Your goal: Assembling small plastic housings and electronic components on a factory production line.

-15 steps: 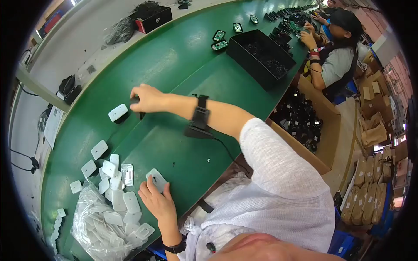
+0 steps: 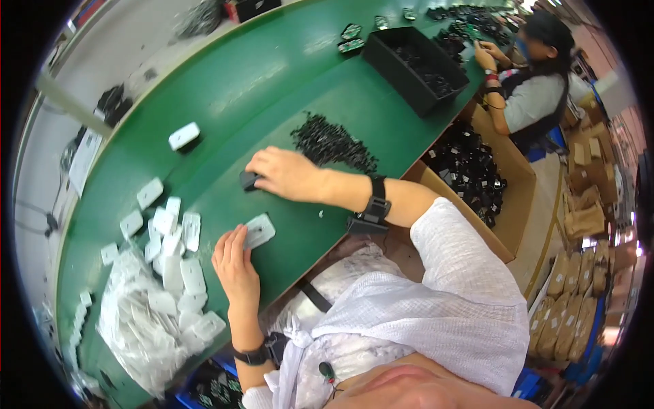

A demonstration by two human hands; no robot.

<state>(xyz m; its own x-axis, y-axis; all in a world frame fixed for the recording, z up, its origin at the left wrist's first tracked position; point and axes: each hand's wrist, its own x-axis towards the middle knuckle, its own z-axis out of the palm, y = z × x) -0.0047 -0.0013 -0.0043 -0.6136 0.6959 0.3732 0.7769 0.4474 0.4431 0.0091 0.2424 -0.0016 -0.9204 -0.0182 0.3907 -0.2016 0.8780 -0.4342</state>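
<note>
Cover of white plastic [image 2: 261, 230] is being held at its edge by the left hand [image 2: 236, 262] at the green table [image 2: 218, 194], while a black block [image 2: 249, 181] is being pinched by the right hand [image 2: 286, 173], apart from it. Many loose covers [image 2: 193, 275] are being left untouched; finished amount is not being shown.

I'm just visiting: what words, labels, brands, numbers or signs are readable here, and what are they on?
None can be read for certain.
Labels on the brown packages: too small.
White sheet beyond the table: no legible print.
Dark box at the top edge: too blurred to tell.
White plate at the left hand: no readable text.
Dark block in the right hand: no readable text.
</note>
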